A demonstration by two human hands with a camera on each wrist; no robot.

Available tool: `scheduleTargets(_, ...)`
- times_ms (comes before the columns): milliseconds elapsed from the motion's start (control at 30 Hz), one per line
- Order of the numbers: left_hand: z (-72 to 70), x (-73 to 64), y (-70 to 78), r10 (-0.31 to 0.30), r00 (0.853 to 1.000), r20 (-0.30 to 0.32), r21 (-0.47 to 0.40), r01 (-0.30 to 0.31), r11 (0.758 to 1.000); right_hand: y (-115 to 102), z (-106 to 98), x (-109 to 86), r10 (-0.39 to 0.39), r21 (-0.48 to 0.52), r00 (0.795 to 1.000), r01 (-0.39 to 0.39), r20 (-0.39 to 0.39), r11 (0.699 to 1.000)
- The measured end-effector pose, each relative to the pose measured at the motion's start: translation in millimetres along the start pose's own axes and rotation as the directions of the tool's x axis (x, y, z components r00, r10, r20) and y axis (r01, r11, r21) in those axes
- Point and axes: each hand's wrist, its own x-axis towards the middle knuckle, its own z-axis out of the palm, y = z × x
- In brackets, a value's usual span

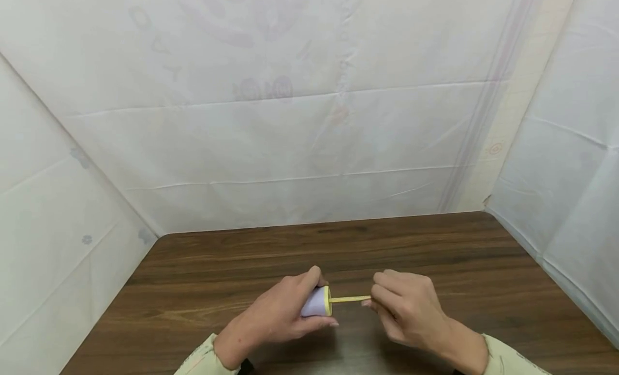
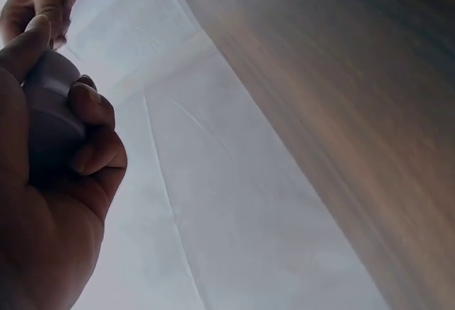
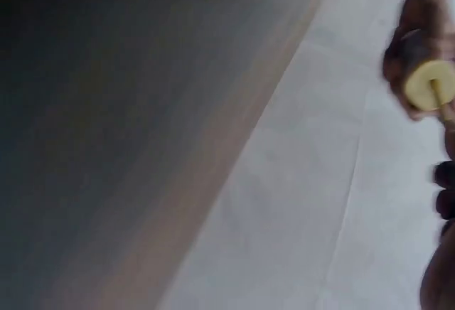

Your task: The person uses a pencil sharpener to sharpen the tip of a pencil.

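Toward six o'clock over the table [image 1: 217,265], the left hand [image 1: 279,309] clamps its fingers round a lilac cylinder [image 1: 313,304], likely to steady it; the right hand's [image 1: 410,308] fingers pinch the yellow strip [image 1: 349,299] stretching toward three o'clock, apparently holding it taut.

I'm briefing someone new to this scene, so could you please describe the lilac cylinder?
Over the brown table, find the left hand. It grips the lilac cylinder, thick and yellow-ended, unlike the thin yellow strip running from it to the right hand.
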Motion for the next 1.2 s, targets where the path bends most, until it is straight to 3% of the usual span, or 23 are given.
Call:
scheduleTargets(33,-0.2,0.1,-0.1,0.01,1.0,0.0,0.036,-0.01,0.999,-3,-1,-3.5,0.132,0.085,0.988,-0.139,0.083,0.987)
scheduleTargets(67,-0.4,0.5,-0.2,0.024,1.0,0.007,0.072,-0.024,0.997,-5,-2,-6.2,0.264,0.178,0.946,-0.297,0.19,0.938)
scheduleTargets(133,0.3,1.3,-0.3,0.056,0.998,0.025,0.132,-0.058,0.989,-7,-6,-9.3,0.459,0.303,0.796,-0.585,0.395,0.753)
scheduleTargets(200,1.3,1.8,-0.7,0.077,0.996,0.047,0.165,-0.084,0.983,-6,-10,-9.1,0.551,0.319,0.628,-0.767,0.549,0.557)
scheduleTargets(233,1.7,2.1,-0.8,0.081,0.995,0.055,0.167,-0.09,0.982,-5,-11,-8.2,0.56,0.306,0.573,-0.809,0.598,0.501)
scheduleTargets(267,2.0,2.0,-0.6,0.08,0.995,0.061,0.169,-0.089,0.982,-4,-13,-7.4,0.558,0.293,0.545,-0.827,0.626,0.48)
scheduleTargets(300,2.2,1.9,-0.4,0.069,0.996,0.059,0.166,-0.078,0.983,-3,-14,-6.7,0.551,0.275,0.548,-0.82,0.629,0.501)
scheduleTargets(367,1.8,1.6,0.0,0.044,0.998,0.044,0.158,-0.051,0.986,-1,-15,-5.5,0.533,0.241,0.596,-0.77,0.601,0.59)
scheduleTargets(533,0.8,1.8,0.9,0.011,1.0,0.017,0.146,-0.013,0.989,4,-16,-6.4,0.407,0.217,0.794,-0.54,0.452,0.813)
scheduleTargets(600,0.5,1.3,0.5,0.003,1.0,0.018,0.127,-0.005,0.992,7,-14,-6.9,0.284,0.178,0.884,-0.368,0.373,0.913)
scheduleTargets(667,0.7,0.6,-0.1,0.0,1.0,0.008,0.091,0.0,0.996,10,-11,-4.7,0.1,0.062,0.961,-0.12,0.258,0.991)
scheduleTargets(700,0.7,0.3,-0.4,-0.003,1.0,0.001,0.065,0.003,0.998,11,-10,-2.0,0.001,-0.027,0.982,0.004,0.189,1.0)
scheduleTargets(733,0.9,0.0,-0.6,-0.003,1.0,-0.005,0.036,0.003,0.999,12,-9,1.2,-0.093,-0.124,0.988,0.109,0.123,0.986)
scheduleTargets(833,1.6,0.2,-0.4,0.01,1.0,-0.022,-0.03,-0.011,0.999,14,-6,10.4,-0.284,-0.325,0.958,0.259,-0.032,0.91)
scheduleTargets(900,1.5,0.3,0.3,0.019,1.0,-0.017,-0.046,-0.019,0.999,12,-3,10.6,-0.297,-0.347,0.952,0.254,-0.076,0.903)
scheduleTargets(967,1.3,0.3,1.1,0.029,1.0,-0.013,-0.013,-0.029,0.999,6,-1,4.8,-0.185,-0.272,0.982,0.166,-0.044,0.948)
scheduleTargets(1000,1.1,0.4,1.2,0.038,0.999,-0.008,0.015,-0.038,0.999,3,0,1.3,-0.071,-0.19,0.997,0.072,0.009,0.979)
scheduleTargets(1033,0.9,0.5,1.2,0.047,0.999,-0.001,0.049,-0.047,0.998,-1,0,-2.3,0.066,-0.09,0.994,-0.058,0.091,0.994)
scheduleTargets(1067,0.7,0.5,1.2,0.056,0.998,0.006,0.082,-0.056,0.995,-5,0,-5.4,0.217,0.001,0.957,-0.221,0.191,0.975)
scheduleTargets(1100,0.5,0.8,1.1,0.065,0.998,0.013,0.114,-0.066,0.991,-9,-2,-7.4,0.354,0.059,0.89,-0.386,0.289,0.921)
scheduleTargets(1133,0.5,1.1,0.7,0.071,0.997,0.018,0.141,-0.073,0.987,-11,-3,-8.4,0.463,0.08,0.806,-0.524,0.368,0.848)
scheduleTargets(1167,0.5,1.5,0.2,0.075,0.997,0.027,0.156,-0.079,0.985,-13,-4,-8.7,0.533,0.08,0.73,-0.618,0.428,0.782)
scheduleTargets(1200,0.6,1.7,-0.5,0.075,0.997,0.035,0.166,-0.079,0.983,-13,-5,-8.6,0.57,0.071,0.675,-0.672,0.469,0.737)
